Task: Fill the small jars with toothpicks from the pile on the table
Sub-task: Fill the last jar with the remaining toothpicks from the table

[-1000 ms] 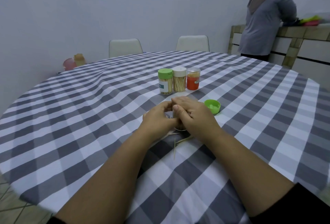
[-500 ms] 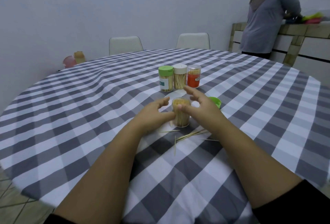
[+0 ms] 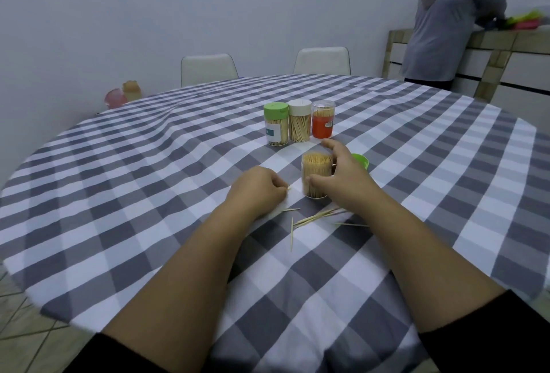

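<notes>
Your right hand point(image 3: 342, 177) is wrapping its grip around an open jar point(image 3: 316, 175) packed with toothpicks, standing upright on the checked desk point(image 3: 148, 194). Your left hand point(image 3: 257, 189), just beside it, is pinching a toothpick point(image 3: 288, 188) in curled fingers. Loose toothpicks point(image 3: 315, 218) are lying near your wrists, and three more jars point(image 3: 299, 125) are standing behind.

An open jar point(image 3: 317, 175) is standing upright, packed full of toothpicks; three more jars point(image 3: 299, 126) are standing behind it — loose toothpicks point(image 3: 315, 218) are lying scattered just before it.
</notes>
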A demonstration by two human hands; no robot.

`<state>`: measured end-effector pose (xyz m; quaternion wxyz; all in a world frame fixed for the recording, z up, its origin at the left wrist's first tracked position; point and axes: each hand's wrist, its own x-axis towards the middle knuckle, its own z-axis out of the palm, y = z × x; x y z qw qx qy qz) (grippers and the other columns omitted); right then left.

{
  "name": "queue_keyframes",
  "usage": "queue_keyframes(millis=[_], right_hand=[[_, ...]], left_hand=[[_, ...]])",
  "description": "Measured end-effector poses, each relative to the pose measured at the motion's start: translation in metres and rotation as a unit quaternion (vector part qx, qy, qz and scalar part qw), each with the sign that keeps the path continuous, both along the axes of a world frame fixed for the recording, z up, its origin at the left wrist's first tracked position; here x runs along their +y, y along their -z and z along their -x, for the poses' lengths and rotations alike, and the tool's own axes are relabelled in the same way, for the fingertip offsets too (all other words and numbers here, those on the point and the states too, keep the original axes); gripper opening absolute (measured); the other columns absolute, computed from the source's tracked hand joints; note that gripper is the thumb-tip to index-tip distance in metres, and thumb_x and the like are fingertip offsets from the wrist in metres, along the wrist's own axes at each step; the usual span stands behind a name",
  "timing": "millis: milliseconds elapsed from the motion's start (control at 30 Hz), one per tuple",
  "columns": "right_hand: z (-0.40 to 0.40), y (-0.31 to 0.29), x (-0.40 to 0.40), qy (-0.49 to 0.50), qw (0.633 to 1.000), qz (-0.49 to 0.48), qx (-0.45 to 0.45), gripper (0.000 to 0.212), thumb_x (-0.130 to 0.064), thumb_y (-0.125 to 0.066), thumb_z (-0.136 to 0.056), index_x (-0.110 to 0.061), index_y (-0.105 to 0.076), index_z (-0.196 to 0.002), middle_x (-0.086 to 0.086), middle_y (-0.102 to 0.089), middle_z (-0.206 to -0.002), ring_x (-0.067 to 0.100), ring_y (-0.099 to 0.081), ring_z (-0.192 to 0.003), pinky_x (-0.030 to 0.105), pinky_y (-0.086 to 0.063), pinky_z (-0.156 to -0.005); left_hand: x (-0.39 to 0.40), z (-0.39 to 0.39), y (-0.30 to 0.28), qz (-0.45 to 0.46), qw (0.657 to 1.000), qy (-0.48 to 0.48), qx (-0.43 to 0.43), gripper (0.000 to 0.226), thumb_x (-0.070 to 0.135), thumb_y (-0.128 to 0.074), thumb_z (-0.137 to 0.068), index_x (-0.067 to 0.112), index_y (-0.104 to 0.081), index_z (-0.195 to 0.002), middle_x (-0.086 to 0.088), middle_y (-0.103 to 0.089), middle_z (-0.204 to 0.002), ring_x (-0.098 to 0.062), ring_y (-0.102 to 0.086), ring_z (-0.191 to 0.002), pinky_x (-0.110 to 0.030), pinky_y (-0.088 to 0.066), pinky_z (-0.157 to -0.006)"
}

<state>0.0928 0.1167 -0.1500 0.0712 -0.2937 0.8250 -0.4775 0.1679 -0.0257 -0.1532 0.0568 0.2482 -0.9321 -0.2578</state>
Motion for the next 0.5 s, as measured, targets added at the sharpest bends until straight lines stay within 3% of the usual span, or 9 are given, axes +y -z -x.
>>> queue_keyframes(millis=[267,367,500], right_hand=[[-0.003,-0.002,0.001,-0.007,1.000,-0.003,-0.010,0.075,-0.016,-0.064,-0.088,-0.031,-0.020,-0.148,0.001,-0.030,-0.151,0.023,-0.039,-0.131,0.028,-0.043,-0.089],[-0.002,-0.002,0.003,-0.012,1.000,-0.005,-0.016,0.075,-0.016,-0.064,-0.089,-0.030,-0.020,-0.148,0.001,-0.029,-0.152,0.022,-0.038,-0.132,0.027,-0.042,-0.089],[-0.001,-0.003,0.004,-0.014,1.000,0.002,-0.026,0.076,-0.015,-0.065,-0.087,-0.028,-0.021,-0.148,0.002,-0.033,-0.149,0.021,-0.041,-0.130,0.028,-0.044,-0.091]], left_hand=[[-0.001,-0.022,-0.026,-0.057,0.991,0.073,-0.094,0.018,0.022,-0.064,-0.089,0.017,-0.073,-0.104,0.003,-0.068,-0.093,-0.014,-0.060,-0.086,-0.024,-0.051,-0.080],[0.004,-0.027,-0.028,-0.040,0.988,0.090,-0.121,0.020,0.026,-0.068,-0.085,0.019,-0.073,-0.104,0.004,-0.068,-0.094,-0.015,-0.059,-0.088,-0.026,-0.050,-0.085],[0.011,-0.021,-0.027,0.004,0.992,0.074,-0.106,0.019,0.017,-0.065,-0.088,0.013,-0.072,-0.105,-0.001,-0.069,-0.099,-0.015,-0.059,-0.086,-0.024,-0.049,-0.080]])
